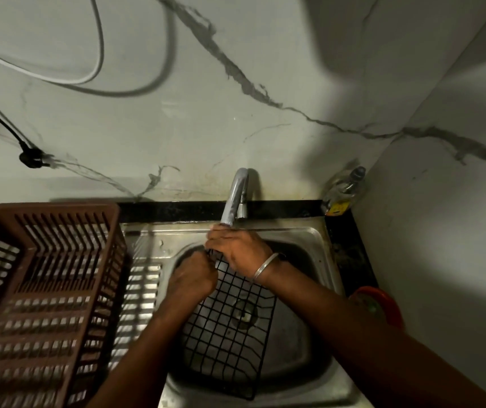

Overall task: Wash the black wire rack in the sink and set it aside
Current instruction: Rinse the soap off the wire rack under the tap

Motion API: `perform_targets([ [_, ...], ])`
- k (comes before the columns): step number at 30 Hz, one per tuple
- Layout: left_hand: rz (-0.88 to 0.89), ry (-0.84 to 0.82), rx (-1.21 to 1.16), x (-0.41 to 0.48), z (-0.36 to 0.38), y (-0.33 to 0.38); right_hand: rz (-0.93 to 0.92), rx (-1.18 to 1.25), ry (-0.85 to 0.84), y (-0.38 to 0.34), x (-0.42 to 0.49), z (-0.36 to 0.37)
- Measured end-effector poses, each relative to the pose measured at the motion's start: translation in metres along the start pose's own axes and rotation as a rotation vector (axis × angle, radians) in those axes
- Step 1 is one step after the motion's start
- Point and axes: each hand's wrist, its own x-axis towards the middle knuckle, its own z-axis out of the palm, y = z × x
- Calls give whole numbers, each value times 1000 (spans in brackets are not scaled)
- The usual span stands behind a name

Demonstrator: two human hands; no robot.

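Head camera looked straight down on it: the black wire rack (230,328) stood tilted in the sink (294,231), top edge up under the tap (235,195), bottom corner near the front rim. The right hand (238,251) was clamped over that top edge, fingers curled round the wire. The left hand (191,279) was bunched in a fist at the upper left corner, gripping the mesh there as far as one could tell (its fingertips were hidden). Judging by the thin open grid, the rack would be light and stiff, with a little spring, and slick when wet. The outer frame wire looked the sound place to hold, hands spread apart, not the fine inner wires. A brown plastic basket (44,290) sat just left of the sink, a likely spot for setting it down.
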Motion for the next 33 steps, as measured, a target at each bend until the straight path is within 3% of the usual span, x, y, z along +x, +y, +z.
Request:
perform_targets([
  [4, -21, -35, -62, 5, -3, -1, 241, 264, 201, -9, 5, 10],
  [6, -17, -48, -95, 4, -3, 1, 290, 309, 208, -11, 8, 12],
  [9, -4, -31, -86, 1, -1, 4, 234, 13, 9, -4, 12, 14],
  [13, 41, -24, -95, 0, 1, 1, 430, -168, 41, -9, 14, 21],
  [15, 72, -25, -97, 1, 2, -3, 363, -136, 55, -13, 17, 27],
  [19, 86, -20, -145, 8, 12, -18, 29, -11, 51, -4, 22, 34],
  [22, 93, -17, -177, 25, 35, -41, -8, 102, 29, -6, 24, 43],
  [25, 131, -20, -224, 22, 29, -38, -51, 29, 22, -1, 17, 47],
  [30, 31, 35, -266, 17, 20, -32, 306, -370, -46, 7, -5, 39],
  [33, 9, 43, -199, 13, 23, -33, 407, -364, -74, 13, -9, 35],
])
